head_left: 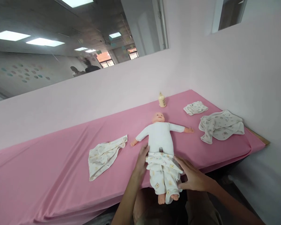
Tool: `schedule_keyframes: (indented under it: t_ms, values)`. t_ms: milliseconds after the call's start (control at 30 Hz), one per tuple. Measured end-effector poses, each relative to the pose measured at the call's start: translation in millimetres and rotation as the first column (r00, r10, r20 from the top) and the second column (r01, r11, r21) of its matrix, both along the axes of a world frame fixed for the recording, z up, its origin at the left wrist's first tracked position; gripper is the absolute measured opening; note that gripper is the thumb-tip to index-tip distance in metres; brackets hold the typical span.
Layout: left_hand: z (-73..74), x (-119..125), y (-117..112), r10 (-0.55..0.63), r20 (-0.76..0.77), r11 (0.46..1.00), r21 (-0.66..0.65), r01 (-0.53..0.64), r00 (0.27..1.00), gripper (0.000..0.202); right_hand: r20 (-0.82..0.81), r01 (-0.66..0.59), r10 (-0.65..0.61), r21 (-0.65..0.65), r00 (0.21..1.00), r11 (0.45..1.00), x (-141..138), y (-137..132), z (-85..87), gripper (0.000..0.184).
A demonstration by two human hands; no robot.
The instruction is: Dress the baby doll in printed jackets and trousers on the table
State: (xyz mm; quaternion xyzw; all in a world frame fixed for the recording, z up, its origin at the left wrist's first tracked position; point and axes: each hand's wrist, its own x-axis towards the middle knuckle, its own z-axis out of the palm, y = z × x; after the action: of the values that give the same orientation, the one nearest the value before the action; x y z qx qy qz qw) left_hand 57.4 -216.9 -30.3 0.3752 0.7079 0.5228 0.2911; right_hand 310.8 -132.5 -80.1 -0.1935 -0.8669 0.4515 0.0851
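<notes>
A baby doll [159, 134] in a white long-sleeved body lies on its back, arms spread, head away from me. Printed baby pants [157, 181] cover its legs, bunched in folds around the hips, with the feet sticking out past the cuffs. My left hand [142, 159] rests along the doll's left-hand side in view, fingers stretched beside the waistband. On the other side, my right hand [193, 178] is open, its fingertips by the waistband and its thumb apart near the lower pant leg. The undersides of both hands are partly hidden.
A pink-covered table [70, 153] runs along the wall. On it are a printed cloth garment [106, 156] at left, a pump bottle [162, 100] near the wall, a folded cloth [195, 107] and a printed baby top [221, 125] at right. A mirror [61, 56] reflects people.
</notes>
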Motion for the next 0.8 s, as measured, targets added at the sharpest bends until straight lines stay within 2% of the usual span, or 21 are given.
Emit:
schedule_keyframes:
  t_ms: [67, 100, 167, 267, 333, 400, 500, 667, 800]
  values:
    - [-13.1, 2, -23, -0.004, 0.039, 1.0, 0.027, 0.003, 0.999, 0.059, 0.023, -0.044, 0.043, 0.038, 0.999, 0.998, 3, -2, -5.3, 0.124]
    - [-20.3, 4, -36, -0.054, 0.013, 0.998, 0.019, 0.054, 0.998, 0.067, 0.027, -0.06, 0.058, 0.072, 0.998, 0.996, 4, -4, -10.3, 0.128]
    - [-34.1, 9, -61, -0.188, -0.073, 0.982, 0.004, 0.188, 0.98, 0.097, 0.026, -0.073, 0.07, 0.142, 0.997, 0.987, 3, -10, -23.3, 0.133]
    - [-49.8, 14, -85, -0.354, -0.238, 0.935, -0.118, 0.335, 0.904, 0.145, 0.023, -0.038, 0.034, 0.214, 0.999, 0.976, -3, -21, -41.4, 0.139]
    - [-56.0, 15, -92, -0.429, -0.362, 0.901, -0.241, 0.361, 0.828, 0.157, 0.01, 0.02, -0.023, 0.248, 1.0, 0.969, -8, -28, -46.6, 0.136]
    - [-59.7, 16, -96, -0.486, -0.463, 0.872, -0.318, 0.372, 0.741, 0.16, -0.017, 0.071, -0.069, 0.276, 0.998, 0.959, -13, -33, -45.3, 0.126]
    - [-63.6, 19, -100, -0.523, -0.573, 0.853, -0.356, 0.382, 0.631, 0.16, -0.069, 0.132, -0.116, 0.293, 0.991, 0.947, -16, -38, -37.3, 0.118]
    - [-70.1, 33, -107, -0.44, -0.705, 0.898, -0.353, 0.263, 0.556, 0.151, -0.099, 0.196, -0.177, 0.24, 0.979, 0.951, -16, -43, -33.7, 0.121]
    - [-70.2, 40, -110, -0.329, -0.807, 0.941, -0.237, 0.24, 0.491, 0.124, -0.139, 0.199, -0.173, 0.194, 0.975, 0.961, -12, -42, -36.4, 0.117]
